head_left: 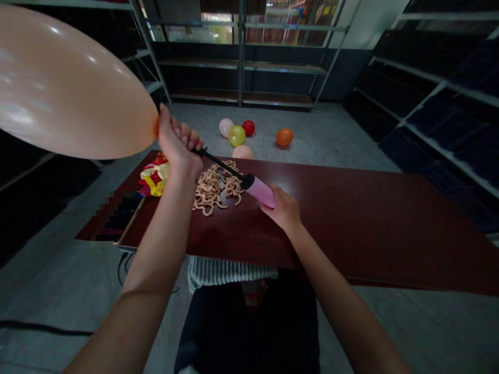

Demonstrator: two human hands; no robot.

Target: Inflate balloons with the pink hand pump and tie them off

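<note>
A large peach balloon (70, 88), swollen with air, fills the upper left. My left hand (177, 137) is closed round its neck, where a black end of the hand pump (262, 191) meets it. The pump's black rod runs from that hand down to a pink barrel. My right hand (284, 206) grips the barrel's lower end over the table. Below the rod lies a pile of curly tan balloons (212, 189). Left of it, partly behind my left wrist, is a heap of red, yellow and cream uninflated balloons (156, 176).
The dark red table (351, 223) stretches right. On the floor beyond are an orange balloon (284, 137), a yellow balloon (236, 135), a red balloon (248, 128) and paler ones. Metal shelves (280, 67) line the back; a ribbed grey cloth (230, 272) covers my lap's far end.
</note>
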